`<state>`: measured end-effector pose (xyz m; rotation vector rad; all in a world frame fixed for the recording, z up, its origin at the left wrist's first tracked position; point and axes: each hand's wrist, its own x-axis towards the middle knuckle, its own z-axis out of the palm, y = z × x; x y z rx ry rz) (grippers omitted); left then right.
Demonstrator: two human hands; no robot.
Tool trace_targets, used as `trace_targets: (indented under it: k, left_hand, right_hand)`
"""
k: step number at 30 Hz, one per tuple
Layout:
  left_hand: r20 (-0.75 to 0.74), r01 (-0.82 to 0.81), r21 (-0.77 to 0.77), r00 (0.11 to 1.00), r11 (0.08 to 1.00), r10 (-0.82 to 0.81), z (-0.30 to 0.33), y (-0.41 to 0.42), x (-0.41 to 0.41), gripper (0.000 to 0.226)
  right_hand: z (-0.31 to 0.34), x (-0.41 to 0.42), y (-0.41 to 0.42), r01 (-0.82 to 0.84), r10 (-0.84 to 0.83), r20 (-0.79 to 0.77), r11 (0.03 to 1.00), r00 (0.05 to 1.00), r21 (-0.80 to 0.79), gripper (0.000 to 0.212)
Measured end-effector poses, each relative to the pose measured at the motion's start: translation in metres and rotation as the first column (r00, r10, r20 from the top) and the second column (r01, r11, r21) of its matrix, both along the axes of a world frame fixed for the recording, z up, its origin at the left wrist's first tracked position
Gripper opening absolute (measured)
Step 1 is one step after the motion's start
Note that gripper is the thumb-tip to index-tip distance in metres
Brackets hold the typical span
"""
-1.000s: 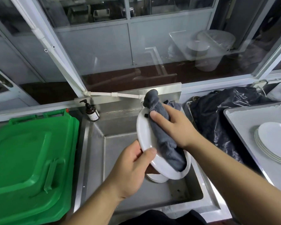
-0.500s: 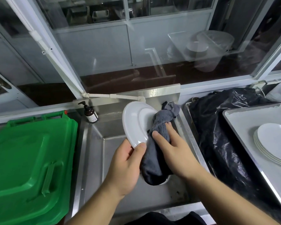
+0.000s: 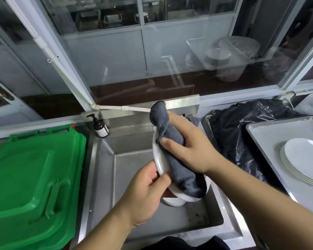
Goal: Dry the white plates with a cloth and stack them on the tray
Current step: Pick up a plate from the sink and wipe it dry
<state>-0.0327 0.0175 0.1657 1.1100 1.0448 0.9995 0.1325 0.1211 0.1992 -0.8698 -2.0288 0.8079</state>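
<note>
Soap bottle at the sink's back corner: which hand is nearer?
Left, narrowly. The left hand grips the plate low over the sink, toward the soap bottle's side. The right hand presses the grey cloth on the plate, further right.

Glossy white ceramic plate (image 3: 158, 157), fuzzy grey cloth (image 3: 172, 141), brushed stainless-steel sink (image 3: 134, 177), matt metal tray (image 3: 271, 139), smooth green plastic lid (image 3: 29, 177), crinkled shiny black plastic bag (image 3: 242, 127)

Both forearms are bare with no sleeves, watch or rings showing, and a dark garment (image 3: 179, 243) covers the torso.
</note>
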Motion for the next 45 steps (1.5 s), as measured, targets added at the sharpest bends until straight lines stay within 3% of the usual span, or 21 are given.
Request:
trace_targets:
  k: [3,6,9,12,13,15,17,21,25,28,30,31,33,35,36,37,39,45]
  left_hand:
    - [-0.138,-0.009,0.039,0.990,0.999,0.014,0.005,0.000,0.002,0.026]
    - [-0.355,-0.009,0.112,0.934,0.994,0.048,0.006,0.004,0.002,0.027]
    - [-0.622,0.080,0.189,0.781,0.979,0.057,0.005,0.009,-0.003,0.017]
    - [-0.783,0.248,0.227,0.621,0.942,0.025,0.009,0.012,-0.005,0.009]
    - [-0.829,0.300,0.220,0.559,0.928,0.016,0.009,0.015,-0.005,0.006]
    - [-0.926,0.419,0.203,0.375,0.885,0.035,0.006,0.020,-0.007,0.034]
    - [-0.975,0.492,0.206,0.176,0.846,0.135,0.003,0.024,-0.009,0.064]
    - [-0.951,0.567,0.293,0.089,0.770,0.297,0.003,0.025,-0.008,0.083]
    - [-0.954,0.545,0.237,-0.025,0.804,0.297,-0.001,0.027,0.002,0.086]
    - [-0.973,0.489,0.216,0.034,0.845,0.229,-0.009,0.023,0.003,0.071]
    - [-0.973,0.385,0.195,0.194,0.902,0.128,-0.009,0.022,-0.002,0.068]
    - [-0.948,0.270,0.206,0.292,0.941,0.124,-0.010,0.022,-0.004,0.071]
    - [-0.833,-0.141,0.216,0.489,0.966,0.257,-0.011,0.024,-0.005,0.075]
    - [-0.583,-0.572,0.010,0.663,0.820,0.469,-0.008,0.029,-0.001,0.066]
    - [-0.422,-0.676,-0.138,0.702,0.724,0.574,-0.007,0.031,0.001,0.053]
    - [-0.288,-0.709,-0.260,0.705,0.656,0.648,-0.008,0.032,-0.001,0.038]
    - [-0.199,-0.694,-0.335,0.713,0.637,0.673,-0.007,0.031,-0.005,0.021]
    - [-0.211,-0.605,-0.262,0.796,0.751,0.567,-0.004,0.016,-0.012,0.040]
  right_hand:
    - [-0.007,-0.005,0.005,0.114,-0.143,-0.147,0.976,0.979,-0.187,0.018]
    - [-0.014,-0.012,0.003,0.159,-0.322,-0.260,0.853,0.910,-0.497,0.029]
    - [-0.016,-0.015,-0.001,0.029,-0.410,-0.349,0.682,0.842,-0.731,0.036]
    - [-0.010,-0.011,-0.004,-0.121,-0.527,-0.398,0.483,0.750,-0.867,0.055]
    - [-0.008,-0.008,-0.003,-0.175,-0.565,-0.394,0.402,0.725,-0.899,0.059]
    - [-0.005,0.002,0.000,-0.270,-0.591,-0.393,0.289,0.705,-0.919,0.053]
    - [-0.005,0.016,0.004,-0.326,-0.585,-0.405,0.241,0.702,-0.914,0.040]
    - [-0.016,0.038,0.010,-0.238,-0.631,-0.290,0.168,0.719,-0.957,0.030]
    - [-0.038,0.046,0.003,-0.180,-0.703,-0.212,0.121,0.678,-0.976,0.049]
    - [-0.052,0.050,-0.003,-0.172,-0.720,-0.218,0.138,0.658,-0.975,0.046]
    - [-0.059,0.054,-0.003,-0.171,-0.713,-0.233,0.160,0.661,-0.972,0.045]
    - [-0.063,0.056,-0.003,-0.174,-0.708,-0.240,0.166,0.665,-0.971,0.045]
    - [-0.068,0.059,-0.001,-0.186,-0.694,-0.256,0.177,0.673,-0.967,0.039]
    - [-0.071,0.060,-0.003,-0.202,-0.671,-0.274,0.185,0.689,-0.962,0.029]
    - [-0.072,0.060,-0.004,-0.212,-0.655,-0.281,0.185,0.701,-0.960,0.024]
    - [-0.073,0.061,-0.006,-0.218,-0.641,-0.284,0.182,0.713,-0.959,0.020]
    - [-0.076,0.061,-0.011,-0.208,-0.624,-0.276,0.182,0.731,-0.961,0.014]
    - [-0.078,0.061,-0.034,0.000,-0.655,-0.157,0.232,0.739,-0.973,0.020]
